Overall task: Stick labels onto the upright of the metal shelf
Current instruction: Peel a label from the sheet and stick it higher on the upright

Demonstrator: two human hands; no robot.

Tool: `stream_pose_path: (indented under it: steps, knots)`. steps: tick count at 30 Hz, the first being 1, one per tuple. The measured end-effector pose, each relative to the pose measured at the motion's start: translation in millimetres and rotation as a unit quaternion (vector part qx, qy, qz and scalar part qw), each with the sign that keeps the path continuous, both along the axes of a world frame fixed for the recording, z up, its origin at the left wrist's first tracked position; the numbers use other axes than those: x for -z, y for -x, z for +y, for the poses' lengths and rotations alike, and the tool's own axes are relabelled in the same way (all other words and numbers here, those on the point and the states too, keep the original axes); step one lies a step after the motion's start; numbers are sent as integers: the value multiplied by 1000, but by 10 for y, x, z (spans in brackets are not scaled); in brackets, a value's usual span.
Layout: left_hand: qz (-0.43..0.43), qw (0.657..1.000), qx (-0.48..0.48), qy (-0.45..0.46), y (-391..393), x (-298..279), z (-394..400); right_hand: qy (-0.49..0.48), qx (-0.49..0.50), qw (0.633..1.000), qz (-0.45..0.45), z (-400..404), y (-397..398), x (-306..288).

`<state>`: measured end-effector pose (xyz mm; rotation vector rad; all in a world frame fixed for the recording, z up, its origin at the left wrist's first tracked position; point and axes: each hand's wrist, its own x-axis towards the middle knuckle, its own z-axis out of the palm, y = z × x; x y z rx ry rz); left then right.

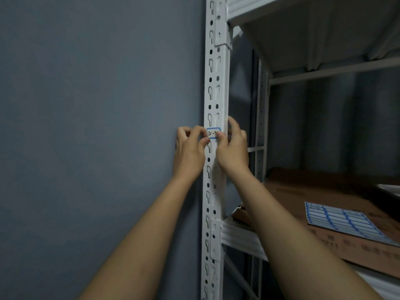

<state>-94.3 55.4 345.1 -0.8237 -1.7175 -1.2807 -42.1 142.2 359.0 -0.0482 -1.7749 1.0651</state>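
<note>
Label: a small white label [213, 133] with a blue border and handwritten marks sits across the front face of the upright, roughly midway between the two shelf brackets on it.
Upright: white perforated metal upright [214, 94] with keyhole slots and round holes; the label spans some of these openings.
Left hand: the left hand [190, 148] is curled, its thumb and forefinger at the label's left edge, pinching or pressing it against the upright.
Right hand: the right hand [232, 148] is curled too, its thumb on the label's right end, other fingers wrapped round the upright's right edge.
Stage: judged as seating and smoothing the label; whether it is fully stuck cannot be told.
Risk, tilt: uneven pressure from either thumb could set it crooked on the upright.
Risk, poor bond: over the slots the adhesive has nothing behind it, so corners may lift or crease.
Risk, smudge: the right thumb covers the writing's end and could smear it.
Beside the upright: a label sheet [344, 221] with blue-bordered blanks lies on flattened cardboard [303, 191] on the shelf to its lower right; a grey wall [97, 105] to its left.
</note>
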Motion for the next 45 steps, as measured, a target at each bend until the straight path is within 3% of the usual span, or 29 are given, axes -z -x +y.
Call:
stream_pose_path:
  steps: [11,19,29,35,45]
  knots:
    - [-15,998,26,-56,-46,72,80,-4,3,1000,7,-12,26,30]
    - [1,1000,25,-6,14,30,25,-24,42,999,-3,-10,47,52]
    - [-17,995,64,-71,-14,87,106,-26,33,999,5,-21,34,53]
    - [-12,999,43,-22,25,43,48,-30,42,999,-4,-22,17,49]
    - [60,995,-38,-72,-57,60,-7,-42,43,998,-4,-4,1,53]
